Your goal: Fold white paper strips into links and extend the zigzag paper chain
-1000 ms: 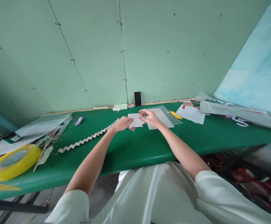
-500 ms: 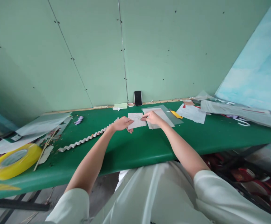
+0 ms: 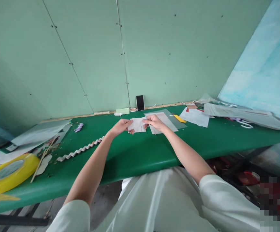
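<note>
A small white sheet of paper [image 3: 138, 125] with faint print near its lower right is held up between my two hands over the green table [image 3: 140, 151]. My left hand [image 3: 121, 126] pinches its left edge, thumb on top and fingers behind. At the right edge, my right hand [image 3: 154, 122] grips it between thumb and fingers. Behind and right of that hand lie larger white sheets [image 3: 165, 120] on a translucent sheet. A zigzag folded paper strip [image 3: 82, 149] stretches across the table beside my left forearm.
A phone [image 3: 140, 103] leans on the wall at the back. The yellow cutter [image 3: 179, 118] lies right of the sheets, with more papers [image 3: 195, 116] beyond. At the left are a big yellow tape roll [image 3: 12, 172], thin sticks and a purple folded piece [image 3: 79, 127].
The small paper has tilted and now shows print near its lower edge. My right-hand fingers have moved behind its right edge. The whole view has shifted slightly.
</note>
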`<move>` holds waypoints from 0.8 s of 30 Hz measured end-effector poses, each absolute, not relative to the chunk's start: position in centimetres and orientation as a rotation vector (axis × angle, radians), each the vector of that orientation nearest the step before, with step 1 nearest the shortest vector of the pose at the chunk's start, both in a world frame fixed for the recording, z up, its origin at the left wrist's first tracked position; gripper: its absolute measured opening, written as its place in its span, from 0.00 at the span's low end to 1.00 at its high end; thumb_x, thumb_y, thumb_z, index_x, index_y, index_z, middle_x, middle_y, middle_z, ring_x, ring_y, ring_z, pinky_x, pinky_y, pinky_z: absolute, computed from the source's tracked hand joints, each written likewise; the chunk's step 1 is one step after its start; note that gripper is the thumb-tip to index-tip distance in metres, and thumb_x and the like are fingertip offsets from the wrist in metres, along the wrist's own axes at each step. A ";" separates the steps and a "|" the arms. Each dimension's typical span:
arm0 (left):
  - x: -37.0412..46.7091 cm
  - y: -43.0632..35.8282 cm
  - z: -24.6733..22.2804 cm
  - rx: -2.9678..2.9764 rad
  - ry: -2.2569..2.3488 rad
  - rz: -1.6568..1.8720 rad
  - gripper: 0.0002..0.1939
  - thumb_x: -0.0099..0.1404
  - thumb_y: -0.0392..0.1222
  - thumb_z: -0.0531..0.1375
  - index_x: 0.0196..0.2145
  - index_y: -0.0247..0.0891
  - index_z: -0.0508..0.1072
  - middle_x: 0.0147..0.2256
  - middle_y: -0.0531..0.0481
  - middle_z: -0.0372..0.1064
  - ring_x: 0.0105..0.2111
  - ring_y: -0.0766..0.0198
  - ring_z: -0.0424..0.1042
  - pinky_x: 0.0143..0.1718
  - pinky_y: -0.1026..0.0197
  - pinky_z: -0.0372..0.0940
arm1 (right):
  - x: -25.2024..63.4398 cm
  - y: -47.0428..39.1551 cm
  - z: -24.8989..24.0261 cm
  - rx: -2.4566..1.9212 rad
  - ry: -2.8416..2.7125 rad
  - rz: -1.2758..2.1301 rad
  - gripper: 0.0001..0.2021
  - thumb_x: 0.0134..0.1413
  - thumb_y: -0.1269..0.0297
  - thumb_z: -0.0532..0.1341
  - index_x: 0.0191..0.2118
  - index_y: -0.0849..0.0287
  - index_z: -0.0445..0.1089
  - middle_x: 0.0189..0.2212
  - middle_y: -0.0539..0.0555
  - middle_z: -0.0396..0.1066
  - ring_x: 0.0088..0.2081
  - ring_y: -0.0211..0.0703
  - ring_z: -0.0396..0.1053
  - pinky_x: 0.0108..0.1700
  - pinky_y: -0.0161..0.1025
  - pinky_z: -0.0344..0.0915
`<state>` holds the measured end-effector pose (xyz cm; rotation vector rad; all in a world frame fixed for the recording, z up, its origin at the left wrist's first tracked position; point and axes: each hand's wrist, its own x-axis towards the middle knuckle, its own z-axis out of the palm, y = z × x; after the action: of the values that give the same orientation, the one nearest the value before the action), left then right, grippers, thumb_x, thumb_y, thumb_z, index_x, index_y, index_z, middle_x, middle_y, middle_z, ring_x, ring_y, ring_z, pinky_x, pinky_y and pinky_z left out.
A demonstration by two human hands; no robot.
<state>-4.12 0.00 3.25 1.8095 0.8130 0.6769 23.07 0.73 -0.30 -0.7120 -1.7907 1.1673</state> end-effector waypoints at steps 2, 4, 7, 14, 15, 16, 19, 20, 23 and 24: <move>-4.0 0.1 3.0 1.755 0.835 0.732 0.28 0.64 0.65 0.67 0.37 0.31 0.79 0.31 0.40 0.80 0.29 0.57 0.80 0.32 0.59 0.74 | 23.3 0.7 -0.2 -0.736 -1.798 1.121 0.22 0.60 0.44 0.69 0.30 0.62 0.80 0.27 0.58 0.80 0.30 0.45 0.78 0.39 0.43 0.72; -3.9 0.3 2.8 1.723 0.869 0.749 0.27 0.59 0.62 0.72 0.37 0.31 0.79 0.32 0.40 0.80 0.29 0.58 0.80 0.32 0.59 0.74 | 23.7 0.8 -0.2 -0.738 -1.826 1.100 0.23 0.61 0.44 0.68 0.30 0.62 0.80 0.28 0.59 0.80 0.31 0.45 0.78 0.40 0.43 0.72; -3.8 0.6 2.5 1.704 0.883 0.766 0.28 0.57 0.63 0.73 0.33 0.30 0.79 0.30 0.41 0.79 0.28 0.60 0.78 0.32 0.60 0.74 | 24.1 1.0 -0.2 -0.729 -1.834 1.106 0.24 0.63 0.43 0.66 0.31 0.62 0.80 0.29 0.59 0.81 0.31 0.45 0.78 0.40 0.42 0.72; -3.9 0.6 2.8 1.757 0.885 0.775 0.31 0.60 0.67 0.69 0.30 0.30 0.78 0.27 0.41 0.78 0.25 0.62 0.76 0.30 0.60 0.73 | 23.9 1.2 -0.4 -0.721 -1.791 1.171 0.25 0.62 0.41 0.66 0.31 0.62 0.80 0.28 0.59 0.81 0.31 0.47 0.79 0.41 0.44 0.74; -3.9 0.6 2.8 1.765 0.886 0.775 0.31 0.61 0.67 0.69 0.30 0.30 0.78 0.27 0.41 0.78 0.25 0.62 0.76 0.30 0.60 0.73 | 23.9 1.2 -0.4 -0.719 -1.784 1.177 0.26 0.62 0.40 0.66 0.31 0.62 0.80 0.28 0.59 0.81 0.31 0.47 0.79 0.41 0.44 0.74; -3.9 0.6 2.8 1.775 0.885 0.777 0.31 0.61 0.67 0.68 0.30 0.31 0.78 0.27 0.41 0.78 0.25 0.62 0.76 0.30 0.61 0.73 | 23.9 1.2 -0.4 -0.717 -1.779 1.182 0.26 0.62 0.40 0.66 0.31 0.62 0.80 0.28 0.59 0.81 0.31 0.47 0.79 0.41 0.45 0.75; -3.9 0.7 2.7 1.797 0.884 0.788 0.29 0.63 0.66 0.68 0.29 0.31 0.78 0.27 0.40 0.78 0.25 0.62 0.76 0.30 0.61 0.72 | 23.9 1.2 -0.4 -0.716 -1.769 1.198 0.26 0.61 0.40 0.66 0.31 0.61 0.80 0.28 0.59 0.81 0.31 0.48 0.79 0.41 0.46 0.75; -3.8 0.7 2.7 1.799 0.885 0.793 0.29 0.63 0.65 0.68 0.29 0.31 0.77 0.27 0.40 0.78 0.25 0.62 0.76 0.30 0.61 0.72 | 23.9 1.1 -0.4 -0.719 -1.770 1.197 0.26 0.62 0.40 0.66 0.31 0.61 0.80 0.28 0.59 0.81 0.31 0.48 0.79 0.41 0.46 0.75; -3.8 0.6 2.5 1.770 0.876 0.823 0.27 0.62 0.63 0.69 0.31 0.31 0.77 0.28 0.41 0.78 0.25 0.62 0.76 0.30 0.60 0.72 | 23.9 1.1 -0.4 -0.732 -1.795 1.171 0.26 0.63 0.40 0.65 0.30 0.61 0.80 0.28 0.59 0.81 0.31 0.47 0.79 0.42 0.45 0.75; -3.7 0.6 2.5 1.747 0.861 0.833 0.26 0.62 0.62 0.70 0.33 0.32 0.76 0.28 0.41 0.78 0.25 0.62 0.76 0.30 0.60 0.72 | 23.9 1.0 -0.3 -0.736 -1.799 1.158 0.26 0.63 0.39 0.65 0.30 0.61 0.80 0.28 0.59 0.81 0.31 0.47 0.79 0.42 0.45 0.75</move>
<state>-3.71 0.58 2.54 1.7468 0.8613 0.8329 23.89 1.05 -0.35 -0.7359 -1.7994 1.1579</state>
